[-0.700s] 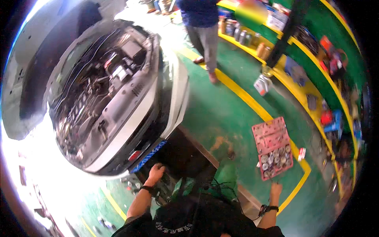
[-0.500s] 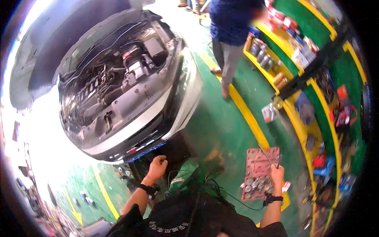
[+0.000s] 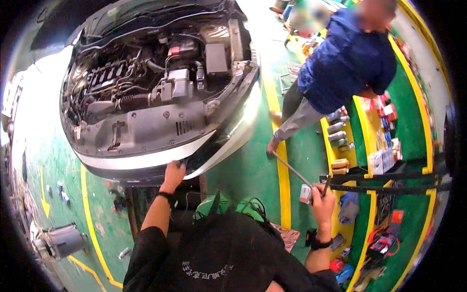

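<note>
My right hand (image 3: 322,203) is closed round a long metal extension bar (image 3: 292,169), which points up and left. A short dark handle (image 3: 327,184) sticks up from the same fist; the joint between the two is hidden by my fingers. My left hand (image 3: 173,176) is closed, fingers curled, in front of the car's front bumper (image 3: 131,171). Something dark shows at its fingertips, too small to make out, and I cannot tell whether the hand touches the bumper. Beyond it lies the open engine bay (image 3: 141,80), with a black plastic cover (image 3: 151,129) along its front.
A person in a blue jacket (image 3: 348,61) stands at the far right, near the bar's tip. Yellow-edged shelves (image 3: 372,214) with bottles and boxes line the right. A red tool tray (image 3: 287,237) lies partly hidden beside me. A grey cylinder (image 3: 65,242) stands at the left.
My right hand has lifted the bar away from above the red tray, up and left. My left hand has moved up to the bumper. My view has turned, and the person stands further right.
</note>
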`<action>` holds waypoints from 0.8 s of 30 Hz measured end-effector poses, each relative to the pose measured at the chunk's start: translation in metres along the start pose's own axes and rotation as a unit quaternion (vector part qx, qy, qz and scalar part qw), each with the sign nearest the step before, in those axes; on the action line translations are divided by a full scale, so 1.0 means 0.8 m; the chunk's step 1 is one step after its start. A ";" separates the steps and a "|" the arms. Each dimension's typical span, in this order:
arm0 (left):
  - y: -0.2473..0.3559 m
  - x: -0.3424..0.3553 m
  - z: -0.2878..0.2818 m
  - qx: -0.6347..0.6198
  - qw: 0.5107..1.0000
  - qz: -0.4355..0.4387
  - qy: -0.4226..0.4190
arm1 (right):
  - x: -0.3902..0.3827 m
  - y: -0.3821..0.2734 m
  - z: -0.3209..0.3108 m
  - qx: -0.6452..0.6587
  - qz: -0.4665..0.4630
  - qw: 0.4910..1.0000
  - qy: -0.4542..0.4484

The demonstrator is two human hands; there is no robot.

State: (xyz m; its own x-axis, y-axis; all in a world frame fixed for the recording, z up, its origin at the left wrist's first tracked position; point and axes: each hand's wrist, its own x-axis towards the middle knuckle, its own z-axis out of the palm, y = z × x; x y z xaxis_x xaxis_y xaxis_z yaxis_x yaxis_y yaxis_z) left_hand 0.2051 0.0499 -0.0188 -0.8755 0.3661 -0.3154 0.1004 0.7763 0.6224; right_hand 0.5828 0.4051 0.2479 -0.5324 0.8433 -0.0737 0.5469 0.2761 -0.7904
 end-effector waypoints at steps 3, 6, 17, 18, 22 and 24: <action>0.039 0.066 -0.015 -0.005 0.996 0.023 0.083 | 0.106 -0.089 0.045 -0.019 -0.081 0.994 -0.077; 0.064 0.126 -0.019 0.000 0.985 0.069 0.159 | 0.211 -0.146 0.112 -0.017 -0.169 0.973 -0.154; 0.125 0.189 0.010 0.041 0.987 -0.103 0.119 | 0.448 -0.266 0.408 -0.097 -0.385 0.842 -0.364; 0.122 0.188 0.016 0.037 0.986 -0.101 0.126 | 0.457 -0.274 0.426 -0.115 -0.382 0.832 -0.386; 0.127 0.189 0.026 0.033 0.985 -0.109 0.129 | 0.484 -0.285 0.484 -0.183 -0.421 0.779 -0.428; 0.133 0.191 0.024 0.022 0.986 -0.118 0.119 | 0.487 -0.296 0.499 -0.189 -0.434 0.767 -0.433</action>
State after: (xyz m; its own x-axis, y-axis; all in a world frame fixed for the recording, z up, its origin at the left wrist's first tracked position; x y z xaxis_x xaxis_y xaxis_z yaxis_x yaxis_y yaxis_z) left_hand 0.0912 0.1983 -0.0147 -0.9626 0.0455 -0.2672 -0.1036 0.8492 0.5178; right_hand -0.0119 0.4841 0.1637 -0.9422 -0.3105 -0.1258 -0.1945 0.8129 -0.5490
